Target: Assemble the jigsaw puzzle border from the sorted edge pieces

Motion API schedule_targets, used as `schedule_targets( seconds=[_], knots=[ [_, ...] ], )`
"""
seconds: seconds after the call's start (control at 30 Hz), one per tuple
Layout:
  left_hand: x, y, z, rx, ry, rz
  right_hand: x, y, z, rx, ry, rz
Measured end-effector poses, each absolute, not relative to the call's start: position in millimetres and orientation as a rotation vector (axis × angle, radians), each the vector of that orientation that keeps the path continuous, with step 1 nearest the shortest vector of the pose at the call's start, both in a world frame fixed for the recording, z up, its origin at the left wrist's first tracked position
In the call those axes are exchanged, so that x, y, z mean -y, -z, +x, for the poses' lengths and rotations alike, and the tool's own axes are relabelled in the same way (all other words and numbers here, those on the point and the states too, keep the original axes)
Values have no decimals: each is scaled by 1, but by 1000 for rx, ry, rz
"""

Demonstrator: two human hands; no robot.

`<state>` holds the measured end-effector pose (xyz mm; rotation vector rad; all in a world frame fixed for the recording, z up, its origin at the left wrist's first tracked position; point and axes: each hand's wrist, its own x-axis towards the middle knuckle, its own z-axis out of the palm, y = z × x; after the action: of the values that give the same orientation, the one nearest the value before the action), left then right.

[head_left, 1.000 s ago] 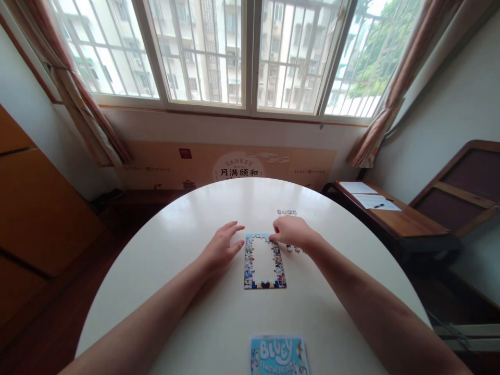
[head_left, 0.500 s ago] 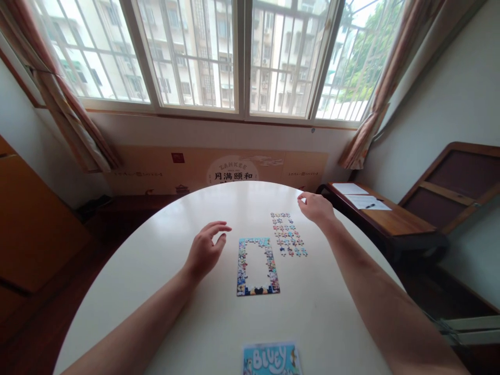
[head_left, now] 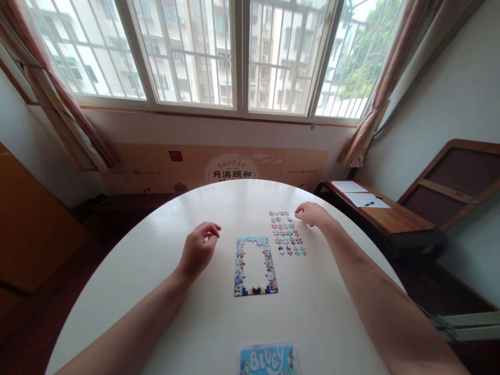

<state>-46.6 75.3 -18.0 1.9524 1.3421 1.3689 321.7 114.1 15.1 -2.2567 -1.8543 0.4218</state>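
Note:
A puzzle frame (head_left: 239,271) lies on the white table, its border assembled around a bare middle. Loose jigsaw pieces (head_left: 287,233) are laid out in rows to its upper right. Left of the frame, my left hand (head_left: 199,247) hovers with loosely curled fingers; a small gap shows between thumb and fingertips, and nothing is visible in it. My right hand (head_left: 315,214) is beside the top right of the loose pieces, its fingers bent and drawn together. Whatever its fingertips may hold is too small to make out.
Near the front edge of the round table (head_left: 156,219) lies a blue card marked "Bluey" (head_left: 269,359). At the right stands a low wooden table (head_left: 410,223) with papers (head_left: 367,200) and a pen on it. A barred window lies beyond.
My right hand has come nearer, toward the loose pieces. My left hand has shifted slightly left, and its fingers have curled closer to the thumb.

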Motion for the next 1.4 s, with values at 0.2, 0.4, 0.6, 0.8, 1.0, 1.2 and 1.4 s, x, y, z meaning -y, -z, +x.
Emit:
schedule_targets(
  seconds=[0.2,0.4,0.6,0.8,1.0,1.2,1.4],
  knots=[
    [-71,14,-46,-1287,-1306,1905,-116,-18,321,1881,-525,-2244],
    [-78,23,-46,-1271,-1227,1782,-122,-9,328,1810,-458,-2256],
    [-89,36,-48,-1254,-1205,1628,-119,20,341,1738,-301,-2122],
    [-92,39,-49,-1268,-1200,1645,-115,37,352,1608,-285,-1974],
    [-93,38,-48,-1282,-1194,1648,-113,38,355,1479,-361,-1946],
    [-91,36,-47,-1269,-1185,1649,-100,39,352,1505,-414,-1895],
    [-91,38,-48,-1278,-1166,1663,-74,37,343,1628,-468,-1842]
  ],
)
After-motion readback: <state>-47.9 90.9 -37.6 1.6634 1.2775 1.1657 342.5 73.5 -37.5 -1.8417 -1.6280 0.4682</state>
